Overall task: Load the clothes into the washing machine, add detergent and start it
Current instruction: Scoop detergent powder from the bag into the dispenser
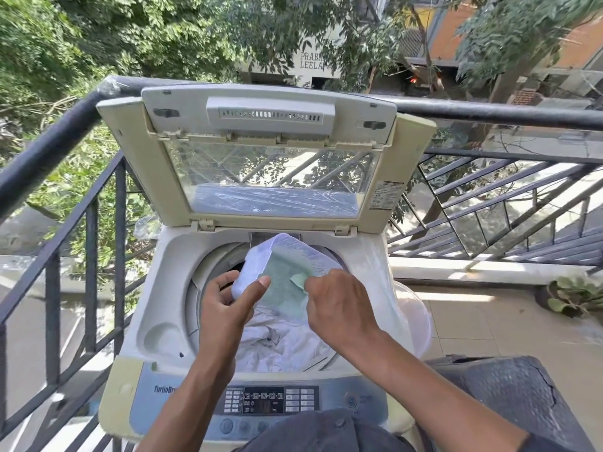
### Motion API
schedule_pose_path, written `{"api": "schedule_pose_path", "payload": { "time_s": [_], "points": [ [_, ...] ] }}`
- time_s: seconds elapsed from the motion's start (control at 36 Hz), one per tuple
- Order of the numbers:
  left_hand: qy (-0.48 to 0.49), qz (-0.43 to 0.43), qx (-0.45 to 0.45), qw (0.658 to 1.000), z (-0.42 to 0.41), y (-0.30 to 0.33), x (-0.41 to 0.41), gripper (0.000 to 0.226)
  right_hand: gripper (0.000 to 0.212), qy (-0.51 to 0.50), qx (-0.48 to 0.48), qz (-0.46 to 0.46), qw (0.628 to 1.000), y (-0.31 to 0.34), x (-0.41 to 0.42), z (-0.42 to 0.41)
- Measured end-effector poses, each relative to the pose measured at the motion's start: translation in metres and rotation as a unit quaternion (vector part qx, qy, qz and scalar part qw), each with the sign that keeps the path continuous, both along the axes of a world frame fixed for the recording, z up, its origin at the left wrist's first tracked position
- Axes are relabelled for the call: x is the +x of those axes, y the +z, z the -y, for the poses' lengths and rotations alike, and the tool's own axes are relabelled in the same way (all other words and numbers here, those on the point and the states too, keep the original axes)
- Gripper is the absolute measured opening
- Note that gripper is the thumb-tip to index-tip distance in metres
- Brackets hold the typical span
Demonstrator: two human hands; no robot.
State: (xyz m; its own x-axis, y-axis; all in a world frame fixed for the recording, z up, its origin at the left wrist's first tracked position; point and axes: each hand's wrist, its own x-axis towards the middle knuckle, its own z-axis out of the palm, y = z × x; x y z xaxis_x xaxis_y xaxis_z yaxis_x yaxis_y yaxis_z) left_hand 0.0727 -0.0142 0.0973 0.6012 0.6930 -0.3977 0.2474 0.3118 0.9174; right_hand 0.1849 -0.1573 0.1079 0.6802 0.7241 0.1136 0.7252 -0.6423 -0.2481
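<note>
Above the open washing machine (156, 288), the left hand (225, 298) grips a clear detergent tub (287, 265), tilted over the drum so powder falls inside. The right hand (339, 305) pinches a pale scoop (298, 278) in it. White clothes (284, 340) already lie beneath.
</note>
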Motion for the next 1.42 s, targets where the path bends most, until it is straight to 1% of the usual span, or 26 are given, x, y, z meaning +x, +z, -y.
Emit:
{"api": "schedule_pose_path", "payload": {
  "time_s": [0.06,0.08,0.14,0.19,0.31,0.47,0.56,0.67,0.75,0.83,0.94,0.97,1.14,1.28,1.36,1.42],
  "points": [
    [0.002,0.000,0.001,1.000,0.000,-0.002,-0.002,0.090,0.013,-0.015,-0.009,-0.032,0.999,-0.002,-0.004,-0.002],
    [0.003,0.001,0.002,1.000,0.000,-0.002,-0.003,0.089,0.009,-0.023,-0.021,-0.058,0.998,-0.004,-0.006,-0.003],
    [0.006,0.001,0.005,1.000,0.000,-0.003,-0.004,0.090,0.018,-0.034,-0.022,-0.108,0.993,-0.002,-0.008,-0.005],
    [0.007,0.001,0.008,1.000,0.001,-0.004,-0.004,0.091,0.021,-0.055,0.007,-0.150,0.987,0.001,-0.009,-0.007],
    [0.006,0.002,0.011,1.000,0.000,-0.004,-0.004,0.091,0.022,-0.081,0.050,-0.217,0.971,0.005,-0.010,-0.009],
    [-0.003,-0.001,0.023,1.000,-0.001,-0.009,-0.002,0.087,0.021,-0.110,0.096,-0.276,0.950,0.005,-0.007,-0.013],
    [-0.007,-0.004,0.024,1.000,-0.002,-0.016,-0.002,0.084,0.015,-0.141,0.148,-0.342,0.917,-0.002,-0.003,-0.016],
    [-0.011,-0.006,0.021,1.000,-0.001,-0.025,-0.001,0.084,0.011,-0.183,0.212,-0.436,0.855,-0.008,0.002,-0.016],
    [-0.001,-0.008,0.021,1.000,-0.001,-0.030,0.000,0.085,0.011,-0.202,0.232,-0.459,0.833,-0.016,0.005,-0.015],
    [0.013,-0.013,0.023,1.000,-0.004,-0.035,-0.001,0.095,0.012,-0.220,0.257,-0.481,0.809,-0.019,0.006,-0.010],
    [0.041,-0.018,0.010,0.999,-0.011,-0.041,-0.005,0.090,0.012,-0.255,0.328,-0.520,0.746,-0.020,0.010,-0.001],
    [0.049,-0.021,0.006,0.999,-0.012,-0.043,-0.006,0.090,0.013,-0.265,0.333,-0.526,0.737,-0.022,0.012,0.001],
    [0.067,-0.001,-0.025,0.997,-0.017,-0.048,-0.007,0.091,0.014,-0.287,0.324,-0.544,0.719,-0.032,0.018,0.006],
    [0.080,0.000,-0.067,0.995,-0.025,-0.064,-0.004,0.095,0.014,-0.286,0.311,-0.535,0.732,-0.035,0.023,0.001],
    [0.079,-0.009,-0.088,0.993,-0.029,-0.075,-0.002,0.105,0.013,-0.284,0.298,-0.534,0.739,-0.036,0.027,-0.003],
    [0.082,-0.016,-0.097,0.992,-0.030,-0.080,0.000,0.102,0.013,-0.284,0.294,-0.531,0.742,-0.036,0.030,-0.006]
  ]
}}
